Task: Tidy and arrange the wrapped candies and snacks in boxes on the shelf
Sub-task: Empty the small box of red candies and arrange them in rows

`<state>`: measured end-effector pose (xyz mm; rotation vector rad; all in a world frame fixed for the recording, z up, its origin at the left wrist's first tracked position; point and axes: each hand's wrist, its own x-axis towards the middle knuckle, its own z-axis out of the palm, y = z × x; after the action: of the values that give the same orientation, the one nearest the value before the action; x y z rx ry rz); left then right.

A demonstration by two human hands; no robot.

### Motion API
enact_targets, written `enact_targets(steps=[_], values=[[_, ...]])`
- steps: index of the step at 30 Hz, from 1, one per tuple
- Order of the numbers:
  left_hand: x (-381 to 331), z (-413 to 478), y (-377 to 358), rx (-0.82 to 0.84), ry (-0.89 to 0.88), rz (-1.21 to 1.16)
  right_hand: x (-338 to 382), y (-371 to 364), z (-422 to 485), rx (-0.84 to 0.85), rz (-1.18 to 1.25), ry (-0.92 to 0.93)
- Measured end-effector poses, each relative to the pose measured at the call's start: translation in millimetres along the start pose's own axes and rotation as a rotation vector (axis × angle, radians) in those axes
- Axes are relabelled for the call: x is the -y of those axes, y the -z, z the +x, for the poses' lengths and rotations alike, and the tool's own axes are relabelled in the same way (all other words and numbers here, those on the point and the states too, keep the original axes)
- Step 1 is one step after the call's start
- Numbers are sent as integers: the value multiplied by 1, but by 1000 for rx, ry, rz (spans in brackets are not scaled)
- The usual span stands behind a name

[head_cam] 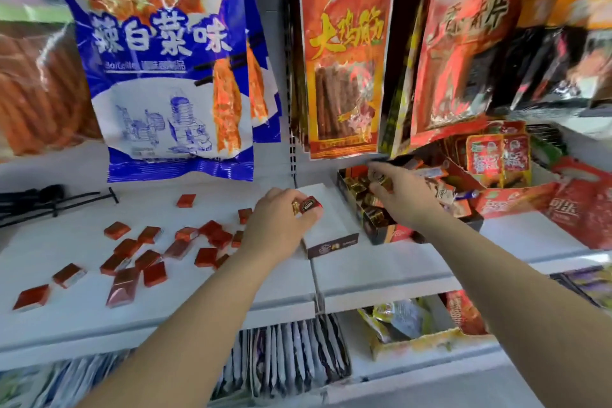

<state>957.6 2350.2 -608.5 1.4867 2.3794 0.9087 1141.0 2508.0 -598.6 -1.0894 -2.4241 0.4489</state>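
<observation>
Head view, shelf: white metal shelf [381, 272] in two panels with a seam between them; both bare forearms reach up over it from the lower edge.
Left hand: left hand [281, 220] over the seam, knuckles up.
Left grip: narrow, thumb and fingertips pinching a small dark-wrapped candy with red and gold print [308, 204], held at the hand's upper right edge above the white box.
White box: flat white-topped box with a dark brown printed front edge [334, 225], lying just right of the seam, partly under the left hand.
Right hand: right hand [405, 197] above the open dark box, fingers curled.
Right grip: narrow, fingertips holding a small dark-and-gold wrapped candy [378, 177]; blurred, wrapper detail unreadable.
Dark box: open black cardboard box [374, 225] packed with dark, gold-edged candies, just beside the white box on its right.
Loose candies: red foil-wrapped square candies [154, 273] scattered over the left panel, some overlapping, the nearest ones close to the left wrist.
Mixed sweets: heap of assorted wrapped sweets [442, 192] behind the right hand.
Red carton: open red cardboard carton [516, 199] right of the heap, red-and-gold packets standing in it.
Hanging bags: blue-and-white plastic snack bag [165, 60] above the left panel; red-orange foil bag with yellow lettering [344, 50] above the boxes.
Black pegs: thin black metal hooks [49, 199] lying at the far left.
Lower shelf: row of upright pale sachets [298, 358] under the seam.
</observation>
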Motion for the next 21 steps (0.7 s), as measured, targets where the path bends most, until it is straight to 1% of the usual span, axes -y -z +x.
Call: enact_targets(steps=[2,3,4,7,9,12,16,19,21], values=[[-16,13,-12,30,6,-26,-8,1,4,111,-63,-41],[-24,20,-19,47,-1,-29,-11,3,2,116,-43,-52],[-34,26,-24,58,-15,-31,-13,4,-3,84,-1,-55],[-60,44,-44,75,-60,-44,-27,1,-25,-141,121,-73],[-74,53,-58,82,-71,-46,-38,-5,-38,-233,165,-91],[-90,62,-77,71,-66,-59,-43,-15,-56,-242,210,-89],[-98,66,-84,30,-82,-76,-39,-15,-66,-235,189,-98],[-91,61,-80,56,-83,-161,-37,-13,-68,-248,169,-70],[-86,50,-73,83,-118,-196,-36,-11,-67,-255,164,-62]])
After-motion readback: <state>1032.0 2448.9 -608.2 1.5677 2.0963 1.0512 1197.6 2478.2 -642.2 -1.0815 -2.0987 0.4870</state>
